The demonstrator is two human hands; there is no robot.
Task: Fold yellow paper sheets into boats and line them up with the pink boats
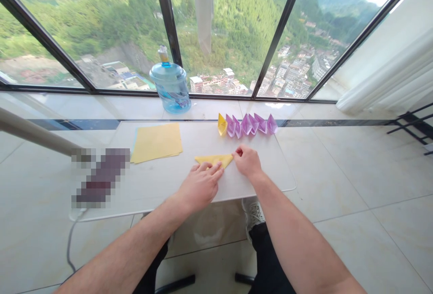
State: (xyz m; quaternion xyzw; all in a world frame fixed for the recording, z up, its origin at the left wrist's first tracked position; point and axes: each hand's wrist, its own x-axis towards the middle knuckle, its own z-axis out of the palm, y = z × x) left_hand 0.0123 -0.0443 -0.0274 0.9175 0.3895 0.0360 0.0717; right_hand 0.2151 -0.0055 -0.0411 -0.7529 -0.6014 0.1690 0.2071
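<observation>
A yellow paper folded into a flat triangle (212, 159) lies on the small white table (264, 163). My left hand (199, 185) rests on its lower edge, fingers flat and pressing it down. My right hand (247, 162) pinches the triangle's right corner with fingers curled. Behind them stands a row of folded paper boats, one yellow boat (222, 125) and several purple boats (250, 124). A stack of yellow paper sheets (157, 142) lies at the table's left.
A blue water jug (171, 84) stands on the windowsill behind the table. A blurred-out object (101, 177) lies at the table's left edge with a cable (69, 244) hanging down. Large windows, a white curtain (389, 77) and tiled floor surround the table.
</observation>
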